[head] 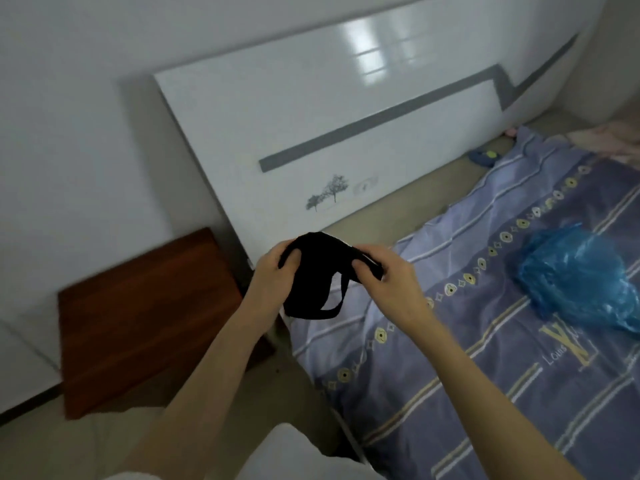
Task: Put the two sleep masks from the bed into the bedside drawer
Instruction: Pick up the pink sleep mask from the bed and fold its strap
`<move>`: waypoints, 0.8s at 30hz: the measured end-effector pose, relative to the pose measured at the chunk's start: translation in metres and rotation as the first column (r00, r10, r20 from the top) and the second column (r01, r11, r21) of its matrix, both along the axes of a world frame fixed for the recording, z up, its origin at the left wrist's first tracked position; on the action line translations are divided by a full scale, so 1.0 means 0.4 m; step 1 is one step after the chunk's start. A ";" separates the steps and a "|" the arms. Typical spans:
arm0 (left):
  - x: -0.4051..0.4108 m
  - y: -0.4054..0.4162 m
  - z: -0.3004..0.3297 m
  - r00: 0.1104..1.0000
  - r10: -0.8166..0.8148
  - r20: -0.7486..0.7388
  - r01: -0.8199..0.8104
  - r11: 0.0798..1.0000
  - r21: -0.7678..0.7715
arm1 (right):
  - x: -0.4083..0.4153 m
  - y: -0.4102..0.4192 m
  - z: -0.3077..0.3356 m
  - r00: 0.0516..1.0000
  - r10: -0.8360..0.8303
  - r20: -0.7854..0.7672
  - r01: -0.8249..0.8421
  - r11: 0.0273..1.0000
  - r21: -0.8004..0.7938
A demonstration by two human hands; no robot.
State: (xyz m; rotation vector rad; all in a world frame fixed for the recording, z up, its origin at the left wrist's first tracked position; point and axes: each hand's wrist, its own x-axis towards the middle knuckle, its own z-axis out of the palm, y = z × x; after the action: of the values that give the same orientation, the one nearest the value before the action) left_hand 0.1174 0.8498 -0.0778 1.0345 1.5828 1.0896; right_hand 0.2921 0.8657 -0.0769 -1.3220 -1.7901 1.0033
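A black sleep mask (313,277) is being held up by both hands over the bed's left edge, near the headboard (311,133). The left hand (273,278) is being closed around its one end, the right hand (388,282) pinched on the other, its strap being left hanging. A blue plastic bag (581,278) is lying on the striped blue bedsheet (467,375); the wooden bedside cabinet (145,320) is standing beside the bed.

blue plastic bag (581,275) on striped blanket (485,375); white headboard (311,133).
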 end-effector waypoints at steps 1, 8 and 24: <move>-0.015 -0.013 0.015 0.976 0.078 0.206 -0.069 0.996 -0.052 | -0.034 -0.013 0.015 0.997 0.070 0.026 -0.071 0.997 0.042; -0.128 -0.083 0.091 0.808 0.093 0.582 -0.158 0.985 0.062 | -0.196 -0.081 0.079 0.866 0.435 0.246 -0.482 0.858 0.180; -0.245 -0.140 0.185 0.994 -0.109 0.023 0.091 0.914 0.396 | -0.268 0.047 0.203 0.846 0.004 -0.532 -0.270 0.865 -0.422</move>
State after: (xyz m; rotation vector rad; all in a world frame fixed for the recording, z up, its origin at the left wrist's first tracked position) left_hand 0.0193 0.7937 -0.0040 1.3317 1.2830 1.3853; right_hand 0.1851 0.8845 0.0044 -1.0465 -1.2687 1.7918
